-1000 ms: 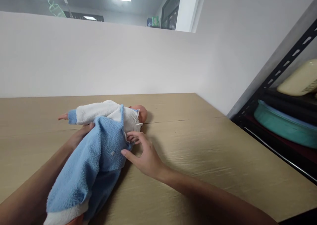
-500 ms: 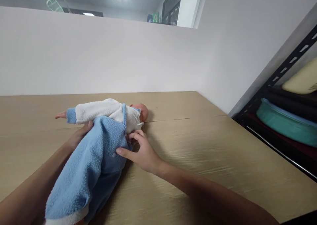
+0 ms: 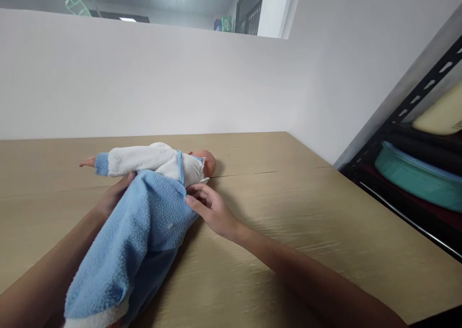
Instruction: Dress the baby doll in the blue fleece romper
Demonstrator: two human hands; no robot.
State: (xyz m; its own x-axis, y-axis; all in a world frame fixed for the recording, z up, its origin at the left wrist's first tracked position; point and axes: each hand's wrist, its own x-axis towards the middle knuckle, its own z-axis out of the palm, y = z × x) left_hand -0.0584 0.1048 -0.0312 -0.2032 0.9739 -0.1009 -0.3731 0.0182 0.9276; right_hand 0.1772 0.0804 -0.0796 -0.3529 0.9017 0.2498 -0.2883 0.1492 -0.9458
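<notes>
A baby doll lies on its side on the wooden table, its bare head [image 3: 208, 163] at the far end and one arm stretched left. It wears a white fleecy top [image 3: 139, 159] with blue cuffs, and light blue fleece overalls [image 3: 159, 208] with a small white tag. My right hand [image 3: 214, 210] pinches the upper edge of the overalls at the doll's right side, thumb against the cloth. At the left side of the waist, my left hand [image 3: 115, 193] grips the overalls, most of its fingers hidden behind the cloth.
The wooden table [image 3: 306, 208] meets a white wall [image 3: 144, 82] at the back. To the right, a black metal shelf [image 3: 407, 109] holds a teal basin [image 3: 418, 176] and a cream-coloured container [image 3: 440, 114]. A window opening lies above the wall.
My right thumb has moved up and right from the front of the overalls to their upper edge, closing toward the fingers. The small white tag is now uncovered. My left hand has barely moved.
</notes>
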